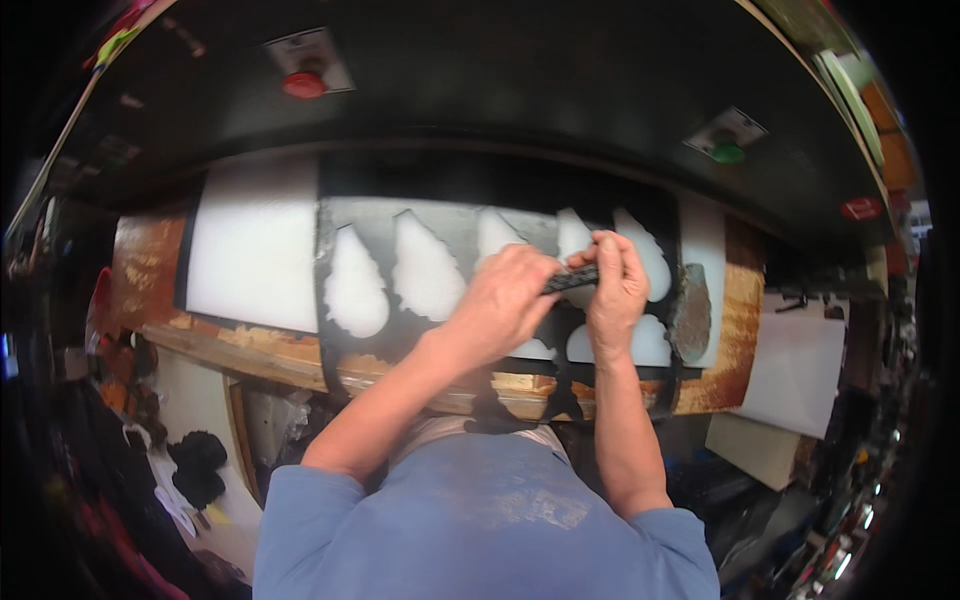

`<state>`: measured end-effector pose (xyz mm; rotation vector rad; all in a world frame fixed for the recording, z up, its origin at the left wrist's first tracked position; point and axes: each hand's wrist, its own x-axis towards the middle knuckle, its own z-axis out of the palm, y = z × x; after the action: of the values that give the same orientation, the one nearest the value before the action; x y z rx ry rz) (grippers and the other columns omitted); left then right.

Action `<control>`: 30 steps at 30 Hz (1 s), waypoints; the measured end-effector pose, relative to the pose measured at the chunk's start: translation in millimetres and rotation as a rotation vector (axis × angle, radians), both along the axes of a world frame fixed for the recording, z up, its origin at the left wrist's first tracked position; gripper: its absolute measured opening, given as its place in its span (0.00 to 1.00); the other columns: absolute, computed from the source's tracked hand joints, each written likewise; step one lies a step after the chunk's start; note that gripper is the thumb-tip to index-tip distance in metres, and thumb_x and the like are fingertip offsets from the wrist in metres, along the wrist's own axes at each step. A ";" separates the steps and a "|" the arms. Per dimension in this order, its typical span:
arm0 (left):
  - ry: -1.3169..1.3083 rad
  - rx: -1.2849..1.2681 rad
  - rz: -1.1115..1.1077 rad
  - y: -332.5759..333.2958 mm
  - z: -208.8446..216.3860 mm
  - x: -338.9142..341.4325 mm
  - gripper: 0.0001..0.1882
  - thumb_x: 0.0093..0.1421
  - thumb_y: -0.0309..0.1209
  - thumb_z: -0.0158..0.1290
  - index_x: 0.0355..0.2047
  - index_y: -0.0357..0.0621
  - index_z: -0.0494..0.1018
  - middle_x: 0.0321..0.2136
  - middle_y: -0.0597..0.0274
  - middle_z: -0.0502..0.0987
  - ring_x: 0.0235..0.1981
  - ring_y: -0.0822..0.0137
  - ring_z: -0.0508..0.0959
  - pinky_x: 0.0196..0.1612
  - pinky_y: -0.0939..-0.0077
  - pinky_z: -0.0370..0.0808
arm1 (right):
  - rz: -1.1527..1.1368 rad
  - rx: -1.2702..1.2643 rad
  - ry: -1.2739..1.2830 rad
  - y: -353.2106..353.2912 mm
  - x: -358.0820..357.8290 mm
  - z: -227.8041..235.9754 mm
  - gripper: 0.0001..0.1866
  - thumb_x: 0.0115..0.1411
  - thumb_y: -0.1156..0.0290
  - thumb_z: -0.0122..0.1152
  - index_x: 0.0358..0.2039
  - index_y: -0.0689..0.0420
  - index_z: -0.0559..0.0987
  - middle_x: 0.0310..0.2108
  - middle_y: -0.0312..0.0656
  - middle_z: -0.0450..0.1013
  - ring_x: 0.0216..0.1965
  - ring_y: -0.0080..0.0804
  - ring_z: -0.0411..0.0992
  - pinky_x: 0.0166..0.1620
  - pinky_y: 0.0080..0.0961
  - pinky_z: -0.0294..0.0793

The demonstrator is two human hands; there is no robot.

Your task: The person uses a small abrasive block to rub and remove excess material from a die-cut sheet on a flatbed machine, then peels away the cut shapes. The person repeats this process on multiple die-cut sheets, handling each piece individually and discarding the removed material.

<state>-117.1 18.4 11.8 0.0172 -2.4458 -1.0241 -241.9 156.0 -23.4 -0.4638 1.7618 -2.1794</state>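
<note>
My left hand and my right hand are close together above the bench, both closed on a small black strip with a patterned surface. The strip lies between the fingertips; its ends are partly hidden by the fingers. Below my hands a black sheet with several jagged teardrop-shaped openings is spread out, white surface showing through them. It hangs over the bench's near edge in ragged strips. Beside its right end rests a greyish-brown oval piece.
A white board lies left of the sheet on the worn wooden bench. Over the far side looms a dark machine panel with a red button and a green button. A white panel sits lower right.
</note>
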 end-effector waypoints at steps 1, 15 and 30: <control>0.034 -0.013 0.004 1.4 -3.7 -1.1 0.20 0.60 0.22 0.65 0.52 0.38 0.75 0.48 0.44 0.81 0.52 0.40 0.80 0.55 0.50 0.78 | 0.032 -0.038 -0.022 0.5 -1.6 -3.2 0.12 0.79 0.64 0.57 0.47 0.61 0.81 0.32 0.36 0.79 0.37 0.22 0.79 0.44 0.22 0.77; 0.038 1.232 0.058 -40.8 9.3 53.7 0.15 0.73 0.28 0.59 0.57 0.36 0.77 0.44 0.64 0.84 0.44 0.77 0.81 0.50 0.77 0.80 | 0.138 0.051 0.019 -15.0 11.0 -24.5 0.27 0.83 0.55 0.45 0.70 0.63 0.70 0.54 0.46 0.76 0.54 0.32 0.77 0.58 0.29 0.75; 0.755 1.027 0.841 -236.9 34.7 332.2 0.19 0.73 0.26 0.59 0.62 0.36 0.74 0.53 0.58 0.84 0.51 0.66 0.84 0.58 0.68 0.81 | 0.109 0.343 0.350 -2.9 -4.3 -68.6 0.16 0.80 0.68 0.57 0.61 0.64 0.77 0.50 0.41 0.77 0.50 0.26 0.76 0.58 0.26 0.76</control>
<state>215.0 -218.4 46.5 0.7584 -0.8890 -1.3712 -246.2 153.0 -92.0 -0.8692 2.1782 -1.7512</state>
